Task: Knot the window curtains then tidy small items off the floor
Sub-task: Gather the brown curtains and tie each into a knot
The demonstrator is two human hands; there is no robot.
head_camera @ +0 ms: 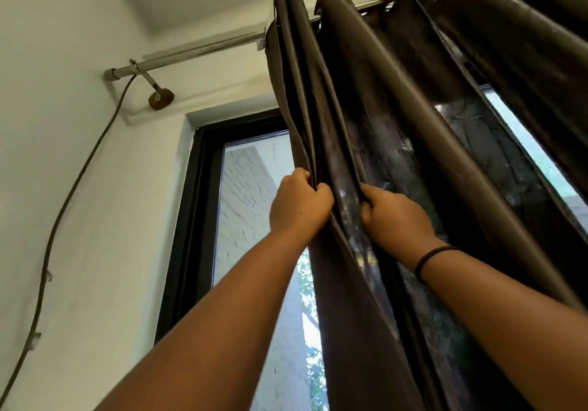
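We judge curtain-knotting step, gathering stage: left hand (299, 205) grips outer folds of brown curtain (366, 118) hanging from rod (203, 49), right hand (393, 216) fingers pinch neighbouring pleat; next, bunch folds together, then tie

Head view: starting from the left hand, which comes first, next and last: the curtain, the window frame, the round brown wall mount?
From the left hand:
1. Curtain: gripped in that hand, so touching it.
2. Window frame: to the hand's left, behind the arm.
3. Wall mount: up and left, under the rod's end.
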